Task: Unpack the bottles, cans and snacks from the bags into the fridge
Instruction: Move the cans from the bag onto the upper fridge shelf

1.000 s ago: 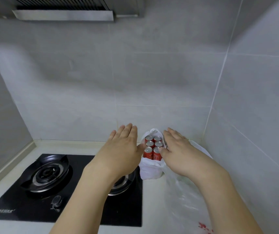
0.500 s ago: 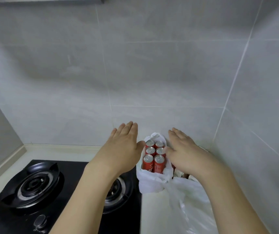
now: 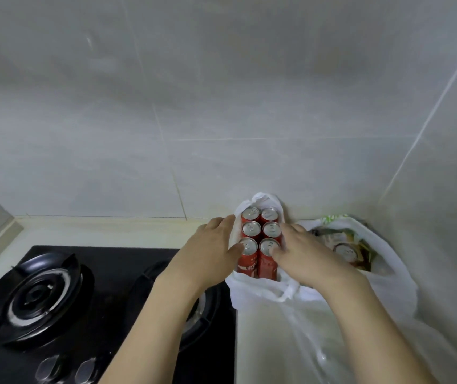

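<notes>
Several red drink cans (image 3: 260,236) stand packed in two rows inside a white plastic bag (image 3: 257,291) on the counter against the back wall. My left hand (image 3: 212,250) lies flat against the left side of the pack, thumb touching the front left can. My right hand (image 3: 303,254) lies against the right side, thumb on the front right can's top. To the right, a second white bag (image 3: 387,273) holds another can (image 3: 345,252) and some snack packets (image 3: 329,235).
A black gas hob (image 3: 88,314) with two burners fills the counter to the left, its right burner under my left forearm. Grey tiled walls close the back and the right side. A crumpled clear plastic bag (image 3: 313,353) lies on the counter in front.
The view has tilted down and closer. Both hands have moved in from above the cans to press against the pack's two sides. The second bag's contents now show.
</notes>
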